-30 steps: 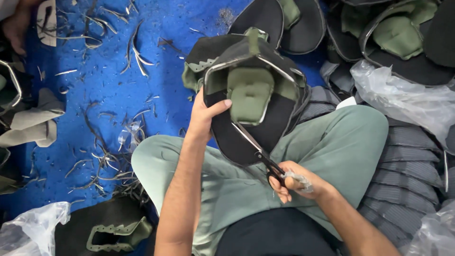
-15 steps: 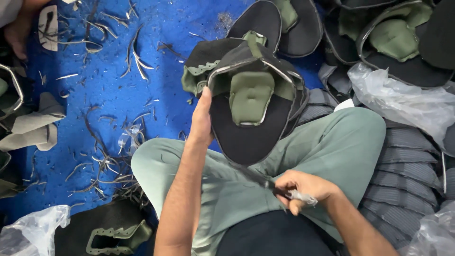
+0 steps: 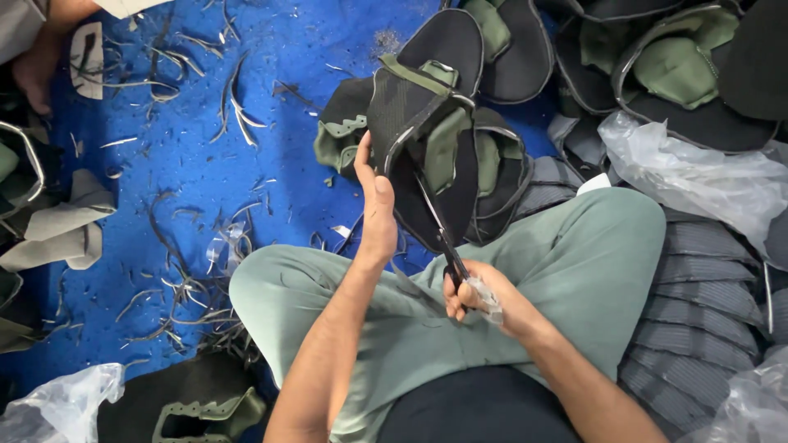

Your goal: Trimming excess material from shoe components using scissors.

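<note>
I see both of my forearms reaching forward from the bottom edge, bare to the elbows, over my crossed legs in pale green trousers. My left hand [image 3: 376, 205] is raised ahead of the left knee, palm turned inward, thumb pointing up and the fingers curled out of sight behind what it grips. The left wrist is straight, in line with the forearm. My right hand [image 3: 480, 297] sits lower and closer to my body, above the right thigh, closed in a fist with the knuckles facing up. The right wrist bends slightly inward. The two hands are near each other but not touching.
</note>
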